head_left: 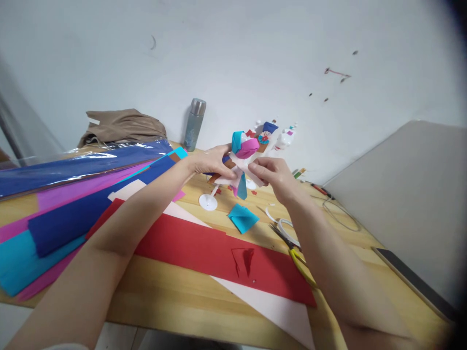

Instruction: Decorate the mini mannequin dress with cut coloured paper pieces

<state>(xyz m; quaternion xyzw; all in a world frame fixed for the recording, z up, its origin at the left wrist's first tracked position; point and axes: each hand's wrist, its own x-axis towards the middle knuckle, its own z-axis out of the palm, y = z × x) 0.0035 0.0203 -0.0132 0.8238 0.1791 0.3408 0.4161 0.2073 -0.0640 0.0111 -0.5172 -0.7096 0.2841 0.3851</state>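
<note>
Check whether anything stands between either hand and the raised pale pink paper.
Nothing visible does: the left hand and right hand both touch the pale pink paper. The scissors and loose turquoise paper lie lower, apart from both hands.

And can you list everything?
Wall: one, white, behind
Table: one, tan, underneath
Flask: one, greenish, by wall
Cloth: one, brown, back left
Coloured sheets: several, blue, pink, turquoise, left
Red sheet: one, red, front
Pale paper: probably one, whitish, under red sheet
Folded piece: one, turquoise, middle
Scissors: one pair, yellow handles, right
Ring: one, white, by scissors
Slab: one, black, right
Disc: one, white, below left hand
Decorations: several, mixed colours, behind hands
Paper craft: one, multicoloured, between hands
Left hand and right hand: one each, bare, on craft
</note>
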